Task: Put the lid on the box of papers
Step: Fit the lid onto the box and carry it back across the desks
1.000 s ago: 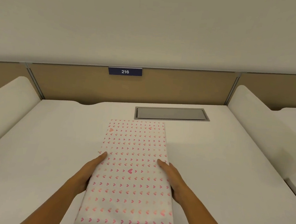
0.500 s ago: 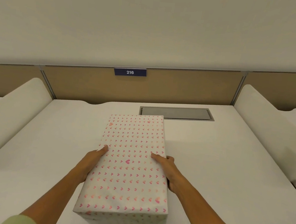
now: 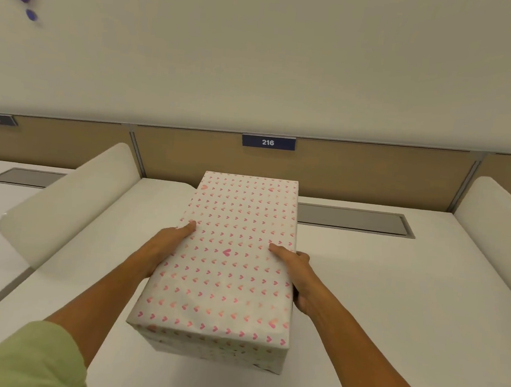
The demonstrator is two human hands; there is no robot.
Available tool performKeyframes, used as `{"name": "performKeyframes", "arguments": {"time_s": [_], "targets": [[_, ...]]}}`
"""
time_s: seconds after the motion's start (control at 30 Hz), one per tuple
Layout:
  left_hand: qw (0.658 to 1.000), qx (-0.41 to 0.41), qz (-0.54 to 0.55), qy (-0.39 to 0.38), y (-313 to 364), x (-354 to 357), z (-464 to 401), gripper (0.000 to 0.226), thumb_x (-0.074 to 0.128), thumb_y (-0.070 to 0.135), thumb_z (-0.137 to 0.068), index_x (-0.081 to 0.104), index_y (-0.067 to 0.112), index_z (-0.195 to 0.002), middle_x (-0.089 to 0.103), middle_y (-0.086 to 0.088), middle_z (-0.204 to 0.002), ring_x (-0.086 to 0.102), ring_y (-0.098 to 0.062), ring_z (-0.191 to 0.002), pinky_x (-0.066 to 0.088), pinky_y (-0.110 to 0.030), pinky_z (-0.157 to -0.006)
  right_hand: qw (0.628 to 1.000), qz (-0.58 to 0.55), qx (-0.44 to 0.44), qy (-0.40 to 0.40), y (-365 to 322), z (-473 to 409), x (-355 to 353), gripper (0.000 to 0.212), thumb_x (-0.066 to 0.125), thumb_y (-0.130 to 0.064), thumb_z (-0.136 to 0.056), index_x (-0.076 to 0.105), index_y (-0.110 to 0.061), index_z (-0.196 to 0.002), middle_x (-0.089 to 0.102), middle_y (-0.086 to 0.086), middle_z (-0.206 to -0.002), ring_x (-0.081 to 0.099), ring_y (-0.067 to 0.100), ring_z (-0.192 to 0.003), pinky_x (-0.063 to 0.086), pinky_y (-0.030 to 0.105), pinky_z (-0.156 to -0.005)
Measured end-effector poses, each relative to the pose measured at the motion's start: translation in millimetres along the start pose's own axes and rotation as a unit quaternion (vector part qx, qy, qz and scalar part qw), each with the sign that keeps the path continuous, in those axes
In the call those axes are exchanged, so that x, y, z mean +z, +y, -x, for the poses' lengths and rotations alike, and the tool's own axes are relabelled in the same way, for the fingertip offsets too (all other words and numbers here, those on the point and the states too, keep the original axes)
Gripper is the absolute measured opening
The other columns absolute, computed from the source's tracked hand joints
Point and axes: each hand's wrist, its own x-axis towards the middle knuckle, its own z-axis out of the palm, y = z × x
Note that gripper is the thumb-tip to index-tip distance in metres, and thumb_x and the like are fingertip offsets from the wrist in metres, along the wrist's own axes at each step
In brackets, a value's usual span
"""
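1. While both hands clamp it from opposite long sides, the rectangular box wrapped in white paper printed with pink hearts (image 3: 225,262) sits near the middle of the white counter (image 3: 393,300), long axis running away from the person. Whether it rests fully on the counter or is slightly raised cannot be told.
2. Left hand (image 3: 164,247): grip closed against the left long side, thumb laid on the top face near the edge. The remaining fingers are hidden behind the box.
3. Right hand (image 3: 297,278): grip closed against the right long side, thumb on the top face, fingers wrapped down the side wall.
4. Reason for the hold, as a judgement: a symmetric two-sided hold at mid-length keeps the top surface level and square. No seam between lid and base is visible, so whether the lid is seated, or whether this wrapped piece is the lid alone, cannot be told. No papers are in view.
5. Edges: the far end of the box lies close to the tan divider panel (image 3: 359,172) carrying the blue sign "216" (image 3: 268,142). A grey recessed cover plate (image 3: 351,218) lies just right of the far corner.
6. Open room: bare counter extends on both sides and toward the person. White rounded side partitions (image 3: 68,206) stand well apart from the box on each flank.
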Motion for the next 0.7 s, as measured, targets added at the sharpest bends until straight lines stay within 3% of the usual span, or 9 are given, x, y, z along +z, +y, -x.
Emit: {"name": "performKeyframes", "arguments": {"time_s": [0.13, 0.33, 0.53, 0.7], "targets": [[1.0, 0.005, 0.0, 0.011, 10, -37, -13, 0.057, 0.054, 0.07, -0.083, 0.057, 0.023, -0.116, 0.069, -0.002, -0.099, 0.07, -0.026, -0.087, 0.056, -0.036, -0.064, 1.0, 0.009, -0.01, -0.007, -13, -10, 36, 0.067, 0.075, -0.045, -0.085, 0.034, -0.019, -0.131, 0.07, 0.011, -0.114, 0.071, 0.03, -0.102, 0.056, 0.054, -0.095], [1.0, 0.019, 0.001, 0.008, 23, -100, -44, 0.057, 0.056, 0.071, -0.081, 0.061, 0.023, -0.111, 0.072, -0.005, -0.106, 0.072, -0.029, -0.094, 0.057, -0.044, -0.09, 0.999, 0.003, -0.027, -0.019, -31, -32, 99, 0.069, 0.074, -0.044, -0.086, 0.04, -0.016, -0.139, 0.071, 0.013, -0.12, 0.071, 0.034, -0.107, 0.053, 0.056, -0.098], [1.0, 0.026, 0.0, -0.005, 39, -166, -76, 0.048, 0.057, 0.071, -0.081, 0.063, 0.027, -0.101, 0.074, -0.001, -0.097, 0.075, -0.021, -0.08, 0.058, -0.031, -0.058, 0.999, 0.003, -0.035, -0.027, -48, -65, 167, 0.07, 0.073, -0.044, -0.086, 0.04, -0.016, -0.141, 0.072, 0.014, -0.12, 0.071, 0.035, -0.106, 0.056, 0.053, -0.094], [0.998, 0.05, -0.025, -0.002, 47, -217, -111, 0.054, 0.053, 0.068, -0.084, 0.058, 0.025, -0.117, 0.073, 0.0, -0.101, 0.073, -0.022, -0.086, 0.058, -0.033, -0.063, 0.999, -0.01, -0.04, -0.031, -55, -96, 225, 0.068, 0.072, -0.043, -0.088, 0.041, -0.015, -0.141, 0.071, 0.015, -0.121, 0.072, 0.035, -0.105, 0.059, 0.046, -0.078]]}}
